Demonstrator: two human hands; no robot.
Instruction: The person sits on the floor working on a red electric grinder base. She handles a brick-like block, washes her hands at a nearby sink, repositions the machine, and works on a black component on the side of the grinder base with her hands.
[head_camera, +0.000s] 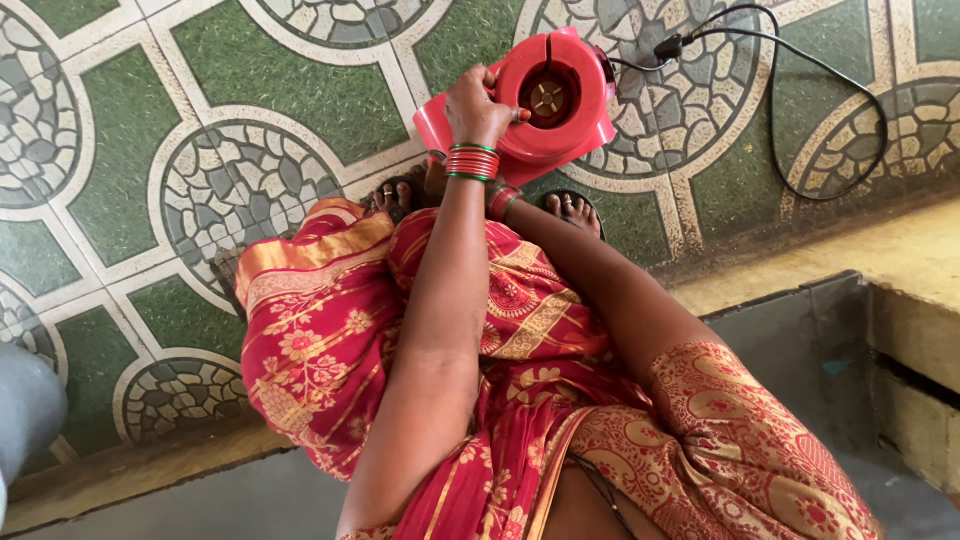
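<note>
Left hand (480, 105) clamped on red mixer base (560, 135) — right hand hidden beneath, grip unclear.

Right hand (497, 203) being hidden beneath the red mixer base (540, 105), its grasp not being shown, grey object (25, 410) being cut off at left edge, feet (570, 208) being partly covered by cloth.

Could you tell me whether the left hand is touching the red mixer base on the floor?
Touching: the head view shows the left hand resting on the red mixer base, fingers over its rim.
</note>
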